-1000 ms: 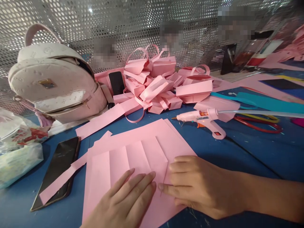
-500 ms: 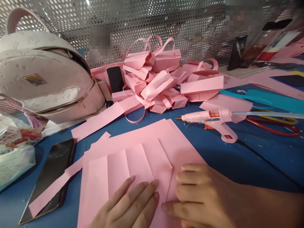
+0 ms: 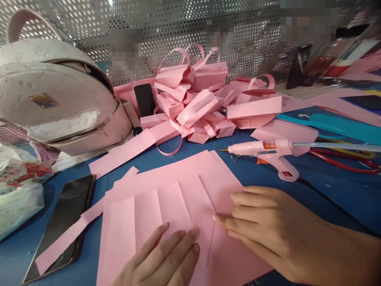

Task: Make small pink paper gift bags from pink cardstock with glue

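Note:
A sheet of pink paper [image 3: 175, 198] with several parallel creases lies on a larger pink sheet [image 3: 220, 180]. My left hand [image 3: 166, 258] rests flat on the creased sheet, its fingers stretched out. At the right edge of that sheet, my right hand [image 3: 264, 230] touches the paper with a fingertip; its other fingers are curled and pressed together, with no object visible in them. A pink glue gun [image 3: 268, 153] with a clear glue stick lies beyond my right hand.
Behind the sheets is a heap of folded pink paper bags [image 3: 196, 107]. A pale pink backpack [image 3: 59, 103] stands at left, near a phone [image 3: 65, 218] partly covered by a paper strip [image 3: 59, 242]. Red-handled scissors [image 3: 342, 161] lie at right, before a perforated metal screen [image 3: 166, 24].
My right hand has moved up and to the right along the creased sheet's edge, uncovering more of its lower right side. My left hand stays nearly in place.

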Demonstrator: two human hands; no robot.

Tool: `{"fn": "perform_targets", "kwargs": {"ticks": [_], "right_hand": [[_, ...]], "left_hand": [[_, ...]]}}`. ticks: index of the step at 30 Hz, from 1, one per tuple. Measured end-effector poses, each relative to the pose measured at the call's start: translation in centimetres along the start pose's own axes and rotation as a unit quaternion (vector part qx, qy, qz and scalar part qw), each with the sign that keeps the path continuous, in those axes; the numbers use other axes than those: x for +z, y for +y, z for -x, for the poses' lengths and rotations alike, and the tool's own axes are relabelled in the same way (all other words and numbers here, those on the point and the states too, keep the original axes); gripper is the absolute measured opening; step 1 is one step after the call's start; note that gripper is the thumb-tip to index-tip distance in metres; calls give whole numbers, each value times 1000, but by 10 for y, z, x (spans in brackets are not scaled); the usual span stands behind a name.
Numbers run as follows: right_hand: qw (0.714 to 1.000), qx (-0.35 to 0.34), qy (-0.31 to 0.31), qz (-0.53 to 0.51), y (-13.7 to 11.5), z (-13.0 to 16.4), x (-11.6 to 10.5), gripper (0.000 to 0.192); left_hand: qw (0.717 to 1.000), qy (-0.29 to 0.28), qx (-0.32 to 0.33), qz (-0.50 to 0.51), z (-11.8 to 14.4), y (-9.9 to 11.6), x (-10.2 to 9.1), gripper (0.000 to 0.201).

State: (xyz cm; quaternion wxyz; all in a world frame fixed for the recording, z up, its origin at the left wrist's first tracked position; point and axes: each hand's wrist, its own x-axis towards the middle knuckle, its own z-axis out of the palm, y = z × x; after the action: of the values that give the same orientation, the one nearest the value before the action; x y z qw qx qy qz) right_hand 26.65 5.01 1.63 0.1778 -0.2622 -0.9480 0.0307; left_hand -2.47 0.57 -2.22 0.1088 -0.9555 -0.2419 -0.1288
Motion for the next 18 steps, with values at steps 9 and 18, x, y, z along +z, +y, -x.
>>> {"fn": "perform_targets", "kwargs": {"ticks": [9, 18], "right_hand": [[987, -127, 84, -54, 15, -6, 10, 34], [980, -136, 138, -51, 16, -1, 15, 25]], "left_hand": [[994, 68, 75, -41, 8, -5, -6, 45], [980, 189, 50, -29, 19, 0, -35, 35]]}}
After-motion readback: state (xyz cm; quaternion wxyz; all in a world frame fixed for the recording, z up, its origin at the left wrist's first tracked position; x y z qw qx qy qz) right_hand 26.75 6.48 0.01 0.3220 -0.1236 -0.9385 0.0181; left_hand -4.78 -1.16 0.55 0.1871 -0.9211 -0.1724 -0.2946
